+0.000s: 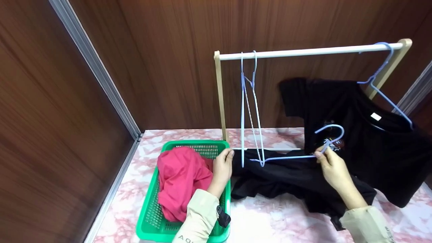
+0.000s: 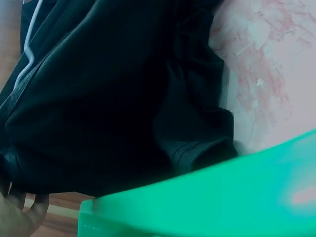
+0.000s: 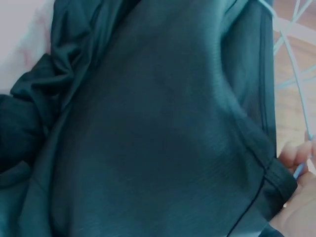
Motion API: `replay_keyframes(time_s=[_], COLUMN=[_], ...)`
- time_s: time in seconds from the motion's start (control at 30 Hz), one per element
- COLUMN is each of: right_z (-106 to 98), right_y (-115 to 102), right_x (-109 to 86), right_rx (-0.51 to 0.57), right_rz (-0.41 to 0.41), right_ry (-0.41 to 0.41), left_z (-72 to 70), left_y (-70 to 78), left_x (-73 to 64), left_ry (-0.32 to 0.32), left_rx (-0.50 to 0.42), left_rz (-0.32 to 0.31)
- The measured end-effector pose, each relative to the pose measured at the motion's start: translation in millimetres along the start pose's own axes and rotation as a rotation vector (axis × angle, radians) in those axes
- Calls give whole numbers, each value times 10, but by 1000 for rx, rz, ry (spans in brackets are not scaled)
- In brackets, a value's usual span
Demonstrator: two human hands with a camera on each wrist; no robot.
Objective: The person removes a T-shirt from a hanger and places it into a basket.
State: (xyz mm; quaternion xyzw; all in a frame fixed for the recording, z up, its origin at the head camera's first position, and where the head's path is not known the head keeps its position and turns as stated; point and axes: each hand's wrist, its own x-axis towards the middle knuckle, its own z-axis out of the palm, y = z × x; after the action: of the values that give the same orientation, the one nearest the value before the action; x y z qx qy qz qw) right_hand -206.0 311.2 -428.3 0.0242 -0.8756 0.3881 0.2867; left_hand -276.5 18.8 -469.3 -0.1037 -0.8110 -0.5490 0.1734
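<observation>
Two pinches, left hand (image 1: 222, 168) on cloth (image 1: 287, 175), right hand (image 1: 333, 169) on hanger (image 1: 290, 157), should let me seat the cloth evenly.

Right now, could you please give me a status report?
Left grip: pinching lower black garment. Right grip: holding blue hanger by its neck. Two bare hangers on the rail, possibly in the way.

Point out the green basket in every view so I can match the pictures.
Head: the green basket, lower left of centre, with pink cloth inside.
Left wrist: part of it, along the bottom and lower right.
Right wrist: not in the picture.
Shared landmark: the black garment beside the basket, in all three views.
</observation>
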Motion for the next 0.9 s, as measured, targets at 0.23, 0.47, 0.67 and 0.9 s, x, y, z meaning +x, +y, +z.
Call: replay_keyframes(time_s=[0.23,0.47,0.67,0.9], right_z=[-125,-199,-197,-113], right_y=[183,236,235,193], right_x=[-17,-9,3,44], right_rx=[50,2,-5,17], right_rz=[48,122,157,211], right_ry=[15,51,139,215], left_z=[-82,-104,-85,-41], left_y=[-67,-173,-193,-85], left_x=[26,22,10,-34], left_ry=[10,-20,11,-32], left_rx=[17,27,106,384], left_rz=[-70,-32,-6,36])
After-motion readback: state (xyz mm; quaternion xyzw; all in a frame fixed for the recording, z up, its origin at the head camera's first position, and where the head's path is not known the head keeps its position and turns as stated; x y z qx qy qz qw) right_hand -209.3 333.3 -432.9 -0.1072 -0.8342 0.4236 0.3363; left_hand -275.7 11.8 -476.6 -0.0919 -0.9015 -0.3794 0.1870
